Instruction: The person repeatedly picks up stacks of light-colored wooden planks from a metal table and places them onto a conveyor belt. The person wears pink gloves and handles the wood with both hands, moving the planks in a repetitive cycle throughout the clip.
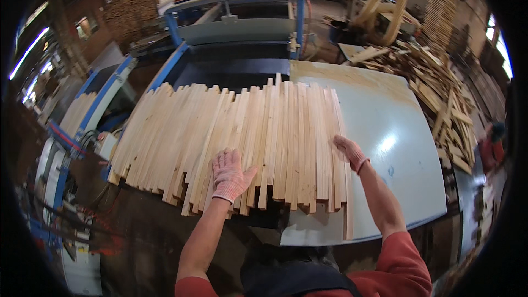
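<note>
A wide row of pale wooden strips [242, 132] lies side by side in front of me, their ends uneven. My left hand [230, 175], in a light knitted work glove, rests flat on top of the strips with its fingers and thumb spread. At the right end of the row, my right hand [350, 152], gloved alike, has its fingers bent together against the outermost wooden strip [349, 209]. That strip reaches nearer to me than the others. The undersides of the right fingers are partly hidden.
Under the row's right part, a pale smooth tabletop [393, 148] extends rightward. A blue-framed machine [236, 30] stands beyond the strips. Loose wood scraps [440, 99] lie heaped at right, below thick hoses [399, 5]. More blue framework [102, 93] stands at left.
</note>
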A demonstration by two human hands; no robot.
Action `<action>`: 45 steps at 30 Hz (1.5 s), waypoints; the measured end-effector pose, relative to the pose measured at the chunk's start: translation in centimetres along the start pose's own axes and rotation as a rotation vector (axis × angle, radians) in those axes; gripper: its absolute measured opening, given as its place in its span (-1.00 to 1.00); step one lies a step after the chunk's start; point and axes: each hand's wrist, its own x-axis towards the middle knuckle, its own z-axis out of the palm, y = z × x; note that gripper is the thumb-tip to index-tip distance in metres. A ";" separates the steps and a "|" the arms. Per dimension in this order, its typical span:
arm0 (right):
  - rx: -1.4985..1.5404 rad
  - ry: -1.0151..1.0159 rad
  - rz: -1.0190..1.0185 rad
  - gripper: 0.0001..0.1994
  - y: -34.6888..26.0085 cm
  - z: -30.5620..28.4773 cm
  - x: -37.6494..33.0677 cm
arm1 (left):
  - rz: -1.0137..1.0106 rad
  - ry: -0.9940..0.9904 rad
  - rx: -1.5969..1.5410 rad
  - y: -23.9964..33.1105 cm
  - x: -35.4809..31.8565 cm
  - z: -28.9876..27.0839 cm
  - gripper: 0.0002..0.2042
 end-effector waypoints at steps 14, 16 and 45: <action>-1.551 0.187 -0.519 -0.11 -1.8 15.1 -4.6 | 0.430 0.071 -0.093 3.2 0.8 0.7 -0.25; -1.595 0.239 -0.502 -0.16 -0.7 18.0 -2.4 | 0.456 0.055 -0.082 4.1 0.5 -0.2 -0.27; -1.316 0.236 -0.692 -0.21 -1.4 18.7 -1.2 | 0.162 0.481 -0.134 -22.7 2.1 -3.7 -0.22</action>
